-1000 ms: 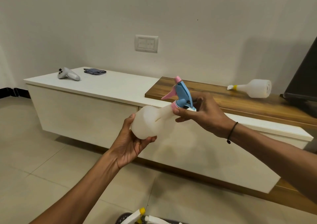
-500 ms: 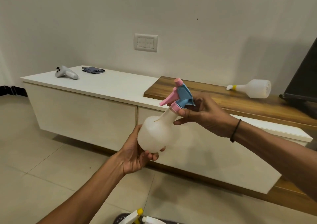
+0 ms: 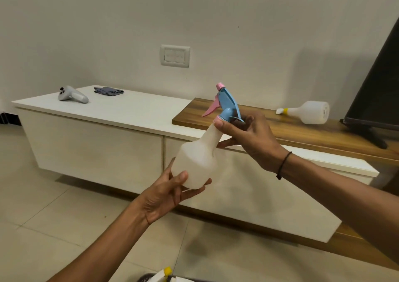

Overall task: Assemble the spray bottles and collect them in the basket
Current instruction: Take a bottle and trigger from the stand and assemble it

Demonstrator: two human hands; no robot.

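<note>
I have tipped the bottle (image 3: pixel 197 163) upright, base gripped in my left hand (image 3: pixel 166 197), while my right hand (image 3: pixel 248 134) pinches the blue spray head (image 3: pixel 228 106) nearly tight, the basket (image 3: pixel 149 278) near below.

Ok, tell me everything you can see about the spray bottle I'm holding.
The spray bottle looks like translucent white plastic, with a round body narrowing to a slim neck. On top sits a blue trigger head with a pink lever and pink nozzle tip, pointing left. The bottle is held in the air, tilted with its top to the right, in front of the cabinet. The left hand cups its base; the right hand grips the neck by the collar. It looks empty.
</note>
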